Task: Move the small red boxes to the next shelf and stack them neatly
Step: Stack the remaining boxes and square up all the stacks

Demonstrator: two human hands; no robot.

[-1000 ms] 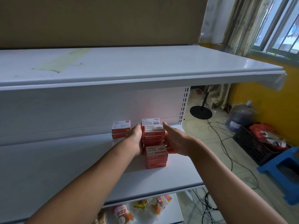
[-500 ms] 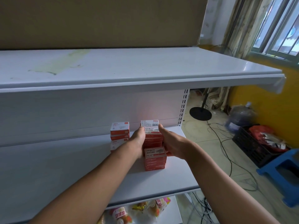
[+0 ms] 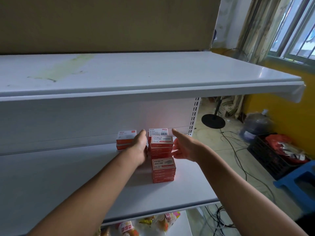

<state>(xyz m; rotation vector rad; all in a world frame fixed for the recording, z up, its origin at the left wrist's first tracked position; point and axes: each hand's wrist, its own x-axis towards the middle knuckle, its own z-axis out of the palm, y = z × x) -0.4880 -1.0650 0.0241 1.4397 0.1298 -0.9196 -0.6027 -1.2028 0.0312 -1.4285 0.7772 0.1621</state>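
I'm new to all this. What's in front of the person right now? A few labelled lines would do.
Setting: white middle shelf, top shelf above it
Goods: three stacks of small red boxes: front stack, middle stack, left stack
Left hand: open, at the middle stack's left side
Right hand: open, just right of that stack, apart from it
Below: snack packets

Small boxes [image 3: 163, 169]: red sides, white label panels on top printed in red and black. Shelves [image 3: 119, 79]: white, the top one marked with a yellowish-green stain [image 3: 64, 68]. Board behind [image 3: 102, 23]: dull brown. Wall [image 3: 281, 108] at the right: yellow. Stool [image 3: 296, 183]: blue. Crate [image 3: 265, 155]: black, holding something red. Fan base [image 3: 213, 120]: black. Floor cables [image 3: 238, 155]: black
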